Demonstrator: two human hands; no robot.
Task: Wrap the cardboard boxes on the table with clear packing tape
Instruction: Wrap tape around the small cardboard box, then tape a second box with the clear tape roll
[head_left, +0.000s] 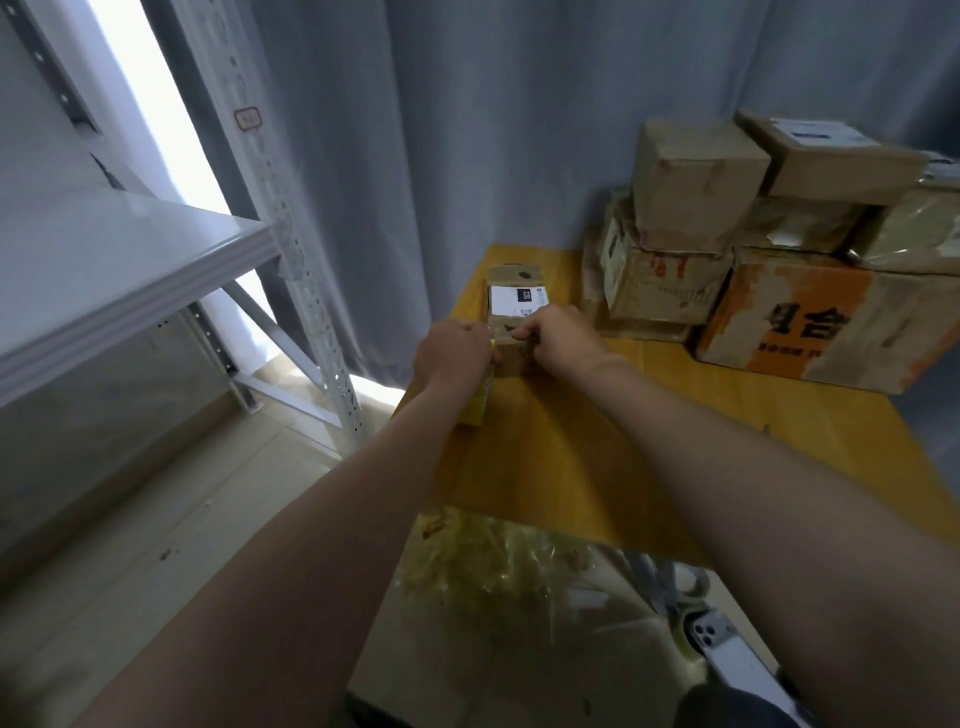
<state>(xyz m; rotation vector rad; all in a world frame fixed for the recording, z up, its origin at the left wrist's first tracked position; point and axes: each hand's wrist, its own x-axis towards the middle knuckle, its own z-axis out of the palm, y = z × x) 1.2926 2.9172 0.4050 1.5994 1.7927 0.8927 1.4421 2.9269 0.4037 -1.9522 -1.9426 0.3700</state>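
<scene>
Since it is little and made of worn cardboard, the small box (511, 332) is probably light and fairly stiff, though its softened corners might crush under a hard squeeze. Holding it low by its two short sides should stop it sliding on the smooth yellow table (571, 457) while tape is drawn across. It sits at the centre of the frame, toward the table's far left corner, brown and scuffed, with a white printed label (511, 300) on top. Just left of it, the left hand (454, 356) is curled around what looks like a yellow tape dispenser (475, 402). The right hand (563, 338) grips the box's near edge with bent fingers; whether it also pinches tape cannot be told. At upper right stands a stack of battered boxes (779, 249). Crumpled clear film (493, 561) lies at lower centre, and a grey shelf (130, 260) fills the left.
</scene>
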